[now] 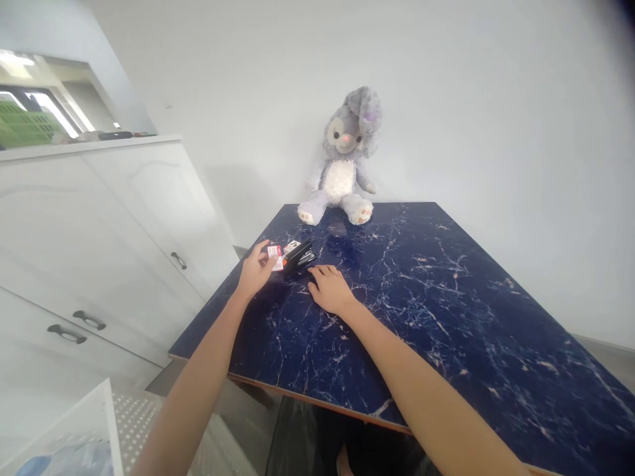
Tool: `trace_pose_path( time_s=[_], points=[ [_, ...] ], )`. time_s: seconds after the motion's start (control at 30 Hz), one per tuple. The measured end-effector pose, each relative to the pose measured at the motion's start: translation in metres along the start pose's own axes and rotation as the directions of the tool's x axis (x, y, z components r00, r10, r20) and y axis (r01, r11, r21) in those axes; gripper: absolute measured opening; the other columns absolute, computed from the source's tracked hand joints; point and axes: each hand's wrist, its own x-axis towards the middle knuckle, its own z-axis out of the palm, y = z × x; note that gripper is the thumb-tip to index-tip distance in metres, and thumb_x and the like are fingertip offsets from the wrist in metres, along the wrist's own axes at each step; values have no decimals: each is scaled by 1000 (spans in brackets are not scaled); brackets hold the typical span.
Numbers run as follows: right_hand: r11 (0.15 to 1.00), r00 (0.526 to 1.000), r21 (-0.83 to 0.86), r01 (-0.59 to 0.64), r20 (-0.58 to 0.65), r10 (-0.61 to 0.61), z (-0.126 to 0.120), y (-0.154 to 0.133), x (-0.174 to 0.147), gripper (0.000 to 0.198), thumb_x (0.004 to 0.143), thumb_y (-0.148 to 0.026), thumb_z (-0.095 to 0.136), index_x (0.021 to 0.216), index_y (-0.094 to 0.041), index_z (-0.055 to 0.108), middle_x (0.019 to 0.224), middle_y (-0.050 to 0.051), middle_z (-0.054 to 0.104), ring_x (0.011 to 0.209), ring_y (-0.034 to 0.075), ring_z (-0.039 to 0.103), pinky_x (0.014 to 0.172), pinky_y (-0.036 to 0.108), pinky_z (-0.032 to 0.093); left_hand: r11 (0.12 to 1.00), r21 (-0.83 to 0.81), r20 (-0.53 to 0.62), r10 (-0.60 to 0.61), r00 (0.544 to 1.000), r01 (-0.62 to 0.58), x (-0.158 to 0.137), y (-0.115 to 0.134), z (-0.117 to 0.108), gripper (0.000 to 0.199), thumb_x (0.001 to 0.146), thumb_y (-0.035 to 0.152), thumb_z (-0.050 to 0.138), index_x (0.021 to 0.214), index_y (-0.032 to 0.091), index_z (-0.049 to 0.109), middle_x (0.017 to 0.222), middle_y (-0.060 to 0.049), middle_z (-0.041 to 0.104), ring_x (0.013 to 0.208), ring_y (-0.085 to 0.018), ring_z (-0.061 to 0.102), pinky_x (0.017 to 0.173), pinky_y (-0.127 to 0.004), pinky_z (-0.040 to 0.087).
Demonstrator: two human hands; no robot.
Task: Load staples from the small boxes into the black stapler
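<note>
My left hand pinches a small red and white box between thumb and fingers, just above the table's left part. Right beside it lies a black stapler with an orange spot at its near end; its arms stand apart toward the far right. Behind the stapler is another small, mostly white box, partly covered by it. My right hand rests on the tabletop with its fingers stretched out, close to the stapler's right side and holding nothing I can see.
The blue marbled table reaches to the wall. A grey plush rabbit sits at its far edge. White cabinets stand to the left. A white perforated basket is low at the front left.
</note>
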Motion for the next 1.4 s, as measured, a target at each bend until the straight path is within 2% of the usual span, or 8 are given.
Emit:
trace_pose_path(
  time_s=[0.13,0.27,0.33,0.5,0.67,0.8,1.03,1.4],
  points=[
    [1000,1000,-14,12,-14,-12,0,-1,0,40,97,-31,45,131,-16,61,133,13,60,127,29,45,106,41,37,998,13,89,60,994,-61,-9,15,11,53,81,46,72,127,24,57,92,-3,75,82,-22,68,82,-36,52],
    [999,1000,-38,16,-5,-16,-1,-2,0,36,98,-30,44,123,-15,65,133,13,60,125,29,46,105,41,37,953,164,165,229,959,-255,-10,19,25,25,82,45,73,94,24,68,97,-5,72,95,-26,62,89,-40,48],
    [999,1000,-41,10,4,-10,-1,-2,0,36,98,-30,44,124,-15,65,134,14,59,126,29,45,106,41,36,919,208,164,306,938,-336,-10,17,28,17,85,40,71,89,24,69,103,-6,70,102,-26,59,96,-42,45],
    [1000,1000,-25,-13,23,14,-4,-3,0,42,98,-32,43,132,-13,58,134,15,58,126,29,44,106,40,35,913,272,86,293,952,-305,-8,8,26,22,83,38,73,100,25,69,124,-7,60,119,-28,52,104,-45,42],
    [998,997,-4,-69,41,69,-6,-4,2,69,96,-33,45,154,-1,26,128,20,62,122,31,47,106,39,34,904,284,108,300,948,-319,-6,1,27,37,85,38,70,119,24,62,128,-8,62,124,-29,53,107,-46,39],
    [999,998,5,-44,39,44,-6,-4,1,62,97,-33,43,152,-7,34,130,18,61,124,30,46,107,40,33,907,296,137,270,953,-300,-6,3,26,41,87,38,66,124,23,60,127,-8,66,120,-29,57,107,-47,39],
    [1000,999,2,-28,40,28,-6,-4,1,55,97,-32,43,147,-9,44,131,16,62,126,30,45,107,40,33,950,237,174,165,971,-204,-7,8,22,45,88,41,64,129,24,58,125,-7,69,109,-28,64,97,-43,49],
    [1000,1000,-7,-8,14,8,-4,-3,0,49,97,-31,44,141,-11,51,134,15,61,127,29,45,107,39,34,940,210,172,235,956,-269,-8,5,26,52,89,44,63,136,26,55,133,-7,64,118,-30,59,104,-46,45]
  ],
)
